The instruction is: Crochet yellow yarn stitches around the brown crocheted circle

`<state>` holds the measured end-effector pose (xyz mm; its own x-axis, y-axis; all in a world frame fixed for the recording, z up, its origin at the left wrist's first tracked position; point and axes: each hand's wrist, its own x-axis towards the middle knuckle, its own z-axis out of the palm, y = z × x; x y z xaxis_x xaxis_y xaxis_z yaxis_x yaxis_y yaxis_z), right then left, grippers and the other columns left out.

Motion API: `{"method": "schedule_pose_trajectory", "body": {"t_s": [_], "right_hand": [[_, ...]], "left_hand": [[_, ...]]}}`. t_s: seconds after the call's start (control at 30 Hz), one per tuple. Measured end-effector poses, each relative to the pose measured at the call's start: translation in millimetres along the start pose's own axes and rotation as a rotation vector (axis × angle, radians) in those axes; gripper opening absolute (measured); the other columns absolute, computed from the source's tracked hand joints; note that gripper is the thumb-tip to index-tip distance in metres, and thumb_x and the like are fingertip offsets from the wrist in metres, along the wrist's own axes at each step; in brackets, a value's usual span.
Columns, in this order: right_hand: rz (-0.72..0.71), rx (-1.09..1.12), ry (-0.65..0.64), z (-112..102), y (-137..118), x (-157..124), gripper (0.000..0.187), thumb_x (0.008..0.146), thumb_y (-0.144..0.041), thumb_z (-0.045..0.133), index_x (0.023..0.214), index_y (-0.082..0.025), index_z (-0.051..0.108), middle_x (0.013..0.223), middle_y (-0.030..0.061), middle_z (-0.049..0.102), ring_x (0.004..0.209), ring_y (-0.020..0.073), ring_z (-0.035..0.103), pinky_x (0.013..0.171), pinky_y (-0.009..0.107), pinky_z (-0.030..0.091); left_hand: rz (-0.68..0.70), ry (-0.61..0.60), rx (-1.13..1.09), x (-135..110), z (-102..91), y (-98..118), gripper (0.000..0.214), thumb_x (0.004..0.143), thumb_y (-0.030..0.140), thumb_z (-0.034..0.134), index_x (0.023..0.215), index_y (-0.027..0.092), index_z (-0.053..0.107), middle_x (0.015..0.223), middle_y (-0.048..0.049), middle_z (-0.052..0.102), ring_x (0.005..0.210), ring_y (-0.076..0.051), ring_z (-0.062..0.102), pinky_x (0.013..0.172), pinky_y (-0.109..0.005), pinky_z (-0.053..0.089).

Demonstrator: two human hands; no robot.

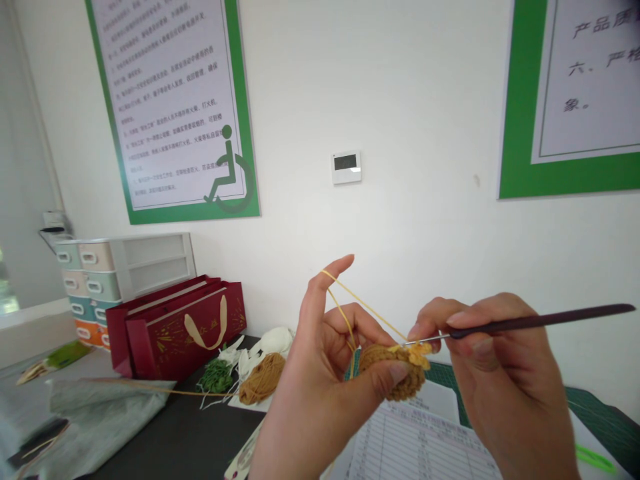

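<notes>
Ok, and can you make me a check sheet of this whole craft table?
surface: dark table, green cutting mat
job's things: crochet hook, yellow yarn, round crocheted piece
clutter: red gift bag, tan yarn ball, paper list, plastic drawers
grippers: left hand pinches the piece, yarn over a raised finger; right hand holds the hook
cables: black cord at far left
surroundings: white wall, green-framed poster

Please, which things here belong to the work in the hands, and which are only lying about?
In use: left hand, crocheted piece, yellow yarn, right hand, crochet hook.

Lying about: ball of tan yarn, red gift bag, plastic drawer unit, printed sheet.
</notes>
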<state>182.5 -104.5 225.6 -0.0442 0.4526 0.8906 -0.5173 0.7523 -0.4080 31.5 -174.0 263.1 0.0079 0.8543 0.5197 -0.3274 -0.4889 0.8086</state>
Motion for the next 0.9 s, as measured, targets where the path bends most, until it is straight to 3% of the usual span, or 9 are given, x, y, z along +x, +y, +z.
{"method": "schedule_pose_trajectory", "body": {"t_s": [0.5, 0.9], "right_hand": [[0.063, 0.055, 0.008, -1.4, 2.4, -0.3, 0.008, 0.104, -0.031, 0.054, 0.105, -0.028, 0.062, 0.09, 0.0015, 0.073, 0.087, 0.0172, 0.062, 0.07, 0.03, 0.05], [0.005, -0.043, -0.073, -5.1, -3.9, 3.6, 0.011, 0.104, -0.026, 0.053, 0.108, -0.029, 0.063, 0.089, 0.0025, 0.073, 0.08, 0.0177, 0.067, 0.067, 0.031, 0.051]], "left_hand": [[0.009, 0.0, 0.038, -0.4, -0.1, 1.9, 0.096, 0.078, 0.0, 0.08, 0.153, 0.035, 0.031, 0.082, 0.0035, 0.065, 0.073, -0.013, 0.064, 0.069, -0.026, 0.059], [-0.017, 0.015, 0.041, 0.9, -4.2, 0.5, 0.101, 0.078, 0.002, 0.08, 0.155, 0.036, 0.025, 0.083, 0.0032, 0.066, 0.072, -0.013, 0.065, 0.067, -0.025, 0.054]]}}
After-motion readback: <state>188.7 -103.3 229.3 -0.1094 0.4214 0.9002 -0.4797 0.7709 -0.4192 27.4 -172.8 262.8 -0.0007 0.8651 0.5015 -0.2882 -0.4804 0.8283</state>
